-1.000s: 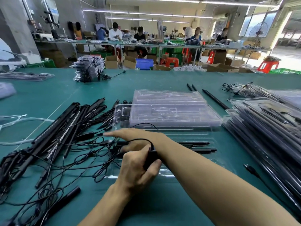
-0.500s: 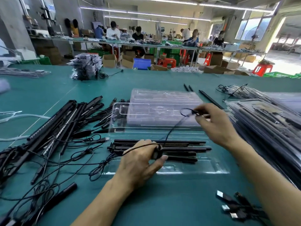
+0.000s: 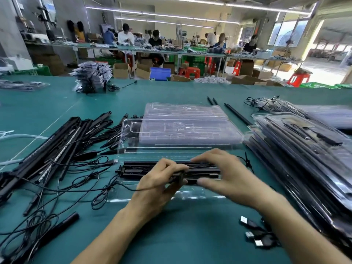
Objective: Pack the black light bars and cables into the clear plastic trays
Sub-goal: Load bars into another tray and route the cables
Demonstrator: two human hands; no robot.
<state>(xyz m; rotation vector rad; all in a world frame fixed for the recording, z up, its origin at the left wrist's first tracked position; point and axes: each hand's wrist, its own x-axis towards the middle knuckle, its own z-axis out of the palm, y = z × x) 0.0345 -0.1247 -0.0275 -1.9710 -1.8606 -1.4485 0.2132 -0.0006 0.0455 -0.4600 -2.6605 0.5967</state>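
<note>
A clear plastic tray [image 3: 122, 197] lies open on the green table in front of me, with black light bars [image 3: 137, 168] laid side by side in it. My left hand [image 3: 160, 185] grips a small black controller [image 3: 180, 178] on a thin cable [image 3: 122, 187], held just above the bars. My right hand [image 3: 228, 174] hovers over the right half of the bars, fingers spread and fairly straight, its fingertips on or close to the bars; the hand is blurred. A loop of cable [image 3: 247, 162] shows behind it.
Loose black bars and tangled cables [image 3: 57, 149] spread over the left. Empty clear trays [image 3: 182, 126] are stacked behind the open one. Packed trays [image 3: 304, 149] pile up on the right. USB plugs [image 3: 255, 233] lie near the front right. Several people work at far benches.
My right hand came down and back from the stacked trays, where it held the cable stretched up, to over the bars. My left hand still holds the controller.
</note>
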